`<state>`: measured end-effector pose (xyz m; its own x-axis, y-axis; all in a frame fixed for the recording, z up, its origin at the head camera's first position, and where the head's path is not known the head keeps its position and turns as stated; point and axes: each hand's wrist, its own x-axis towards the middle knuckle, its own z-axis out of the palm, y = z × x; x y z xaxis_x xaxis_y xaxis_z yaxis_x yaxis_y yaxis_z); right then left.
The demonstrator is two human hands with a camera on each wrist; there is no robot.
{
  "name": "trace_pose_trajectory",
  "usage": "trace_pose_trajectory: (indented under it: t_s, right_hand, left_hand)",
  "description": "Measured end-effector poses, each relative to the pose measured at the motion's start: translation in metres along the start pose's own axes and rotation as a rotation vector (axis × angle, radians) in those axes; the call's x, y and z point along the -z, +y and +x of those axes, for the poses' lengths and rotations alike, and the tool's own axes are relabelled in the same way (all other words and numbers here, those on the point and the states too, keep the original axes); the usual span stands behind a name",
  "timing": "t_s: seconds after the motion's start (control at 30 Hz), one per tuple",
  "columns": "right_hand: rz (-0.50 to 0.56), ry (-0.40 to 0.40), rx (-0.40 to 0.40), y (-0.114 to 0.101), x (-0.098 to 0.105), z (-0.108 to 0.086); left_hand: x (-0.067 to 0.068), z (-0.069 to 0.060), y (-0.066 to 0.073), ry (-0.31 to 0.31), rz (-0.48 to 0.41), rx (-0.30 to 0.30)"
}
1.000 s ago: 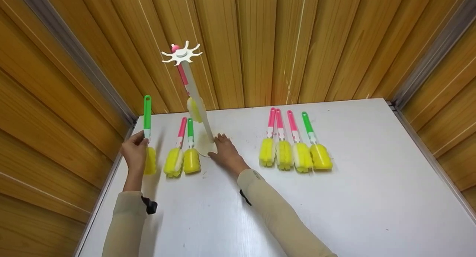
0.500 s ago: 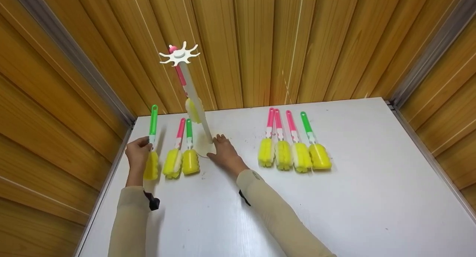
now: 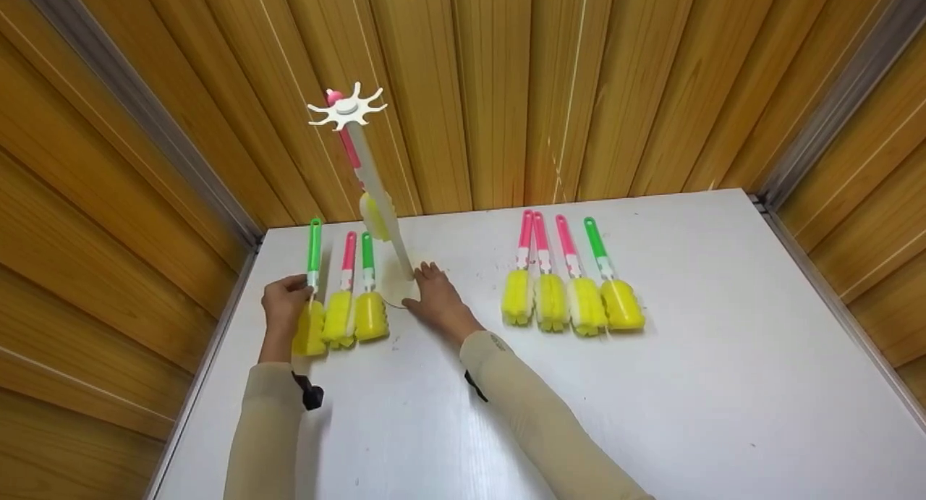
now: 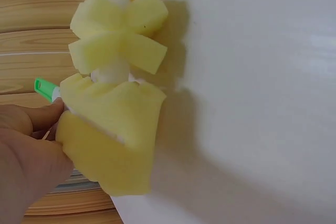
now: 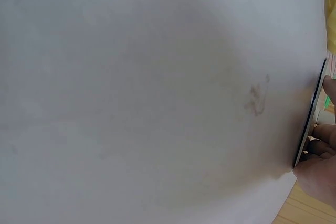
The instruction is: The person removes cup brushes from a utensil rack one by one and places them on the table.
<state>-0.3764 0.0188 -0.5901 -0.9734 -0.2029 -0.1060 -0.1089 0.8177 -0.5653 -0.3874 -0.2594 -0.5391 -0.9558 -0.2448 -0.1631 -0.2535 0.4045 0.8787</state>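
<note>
My left hand [image 3: 281,302] pinches a green-handled sponge bottle brush [image 3: 315,248] at its white neck. Its yellow sponge [image 4: 110,135] points toward me in the left wrist view. Just right of it lie a pink-handled brush [image 3: 340,318] and another green-handled brush [image 3: 371,315]. Fingers spread, my right hand [image 3: 438,304] rests on the round base [image 3: 396,289] of a white stand [image 3: 376,185]. The stand's top has several curved hooks [image 3: 354,110]. From one hangs a pink-handled brush [image 3: 349,149], partly hidden behind the pole. The right wrist view shows the hand [image 5: 321,156] at the base's edge.
On the right half of the white table [image 3: 694,384] lie several more brushes in a row, including a green-handled one [image 3: 622,306] at the right end. Wood-patterned panels [image 3: 499,87] rise behind and at both sides.
My left hand has moved right and toward me with the green-handled brush, bringing it beside the pink-handled one, which has shifted slightly. My right hand has stayed on the base.
</note>
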Motion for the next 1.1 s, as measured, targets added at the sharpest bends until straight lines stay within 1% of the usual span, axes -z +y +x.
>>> trace_pose_trajectory:
  t_s: [0.07,0.2,0.4,0.57,0.7,0.8,0.93,1.1]
  right_hand:
    - [0.003,-0.002,0.003,0.000,0.000,0.000]
    - [0.011,-0.008,-0.009,0.000,0.000,0.000]
    - [0.025,-0.012,-0.017,0.000,-0.001,0.001]
    - [0.021,-0.009,-0.001,0.001,-0.001,0.001]
    - [0.016,-0.003,0.008,0.002,-0.001,0.003]
    - [0.006,0.003,0.008,0.002,-0.001,0.004]
    - [-0.002,-0.014,-0.003,0.002,-0.002,0.004]
    - [0.001,-0.017,-0.017,0.001,-0.003,0.003]
  left_hand:
    - [-0.002,-0.001,-0.001,-0.004,-0.013,0.023]
    - [-0.003,-0.001,-0.003,-0.016,-0.023,0.044]
    - [0.005,0.004,-0.005,-0.051,-0.012,0.100]
    - [0.012,0.009,-0.008,-0.058,0.004,0.091]
    - [0.014,0.012,-0.008,-0.063,-0.012,0.115]
    - [0.012,0.016,-0.004,-0.073,-0.021,0.156]
    - [0.005,0.020,-0.003,-0.051,-0.015,0.173]
    - [-0.007,0.025,-0.004,-0.019,-0.009,0.135]
